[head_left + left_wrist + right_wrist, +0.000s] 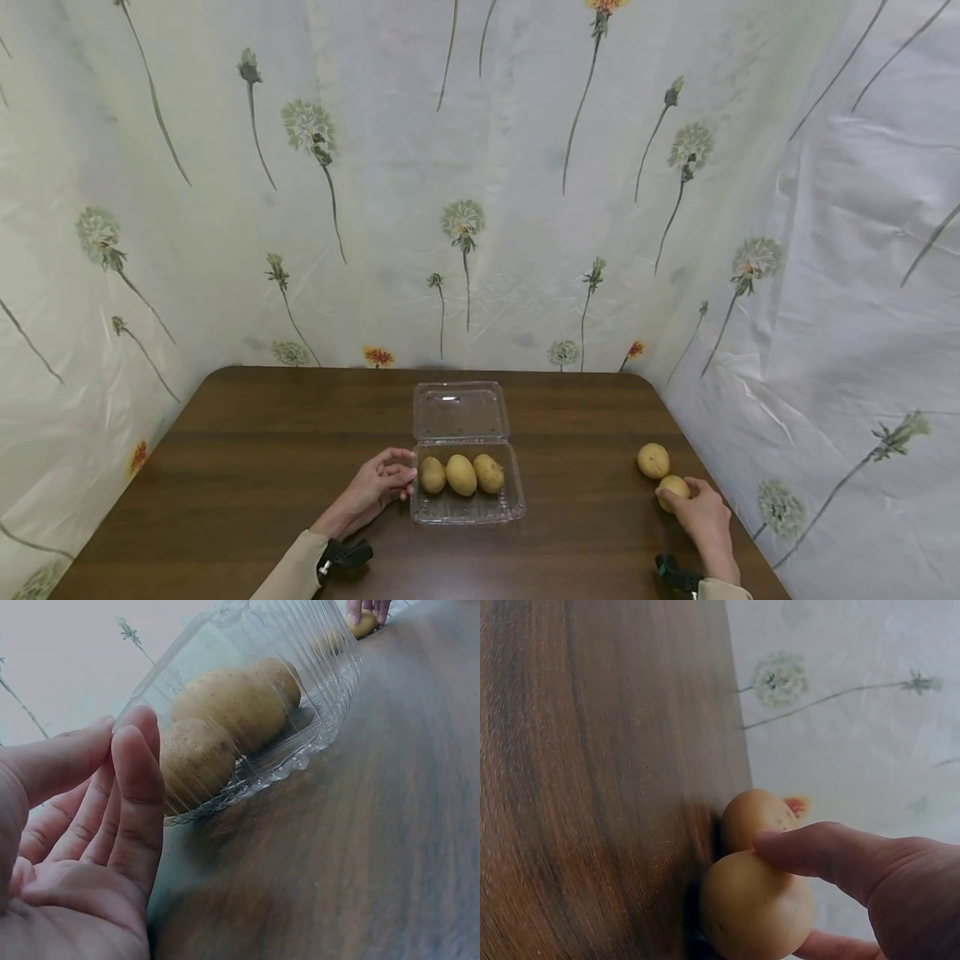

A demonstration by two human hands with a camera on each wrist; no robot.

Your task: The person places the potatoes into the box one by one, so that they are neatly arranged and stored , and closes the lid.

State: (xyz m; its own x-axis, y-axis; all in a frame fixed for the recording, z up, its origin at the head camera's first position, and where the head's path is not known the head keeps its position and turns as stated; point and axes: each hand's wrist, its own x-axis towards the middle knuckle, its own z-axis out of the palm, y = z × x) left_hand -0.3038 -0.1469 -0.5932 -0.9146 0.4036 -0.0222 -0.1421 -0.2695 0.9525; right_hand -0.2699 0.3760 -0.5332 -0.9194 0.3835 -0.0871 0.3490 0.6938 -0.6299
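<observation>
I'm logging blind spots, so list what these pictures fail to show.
Head: the near edge of the table, cropped by the picture's bottom.
Left wrist: most of the right hand, cropped by the top edge.
Right wrist: part of the farther potato, hidden behind the nearer potato.

Soft, even light over my surface (300, 442); pale sheen on my side of the clear container (468, 512), small glint on its lid (459, 418). My left-wrist view hazy: floral backdrop (67, 667) behind the container washed out, dark shadow beneath its edge.
</observation>
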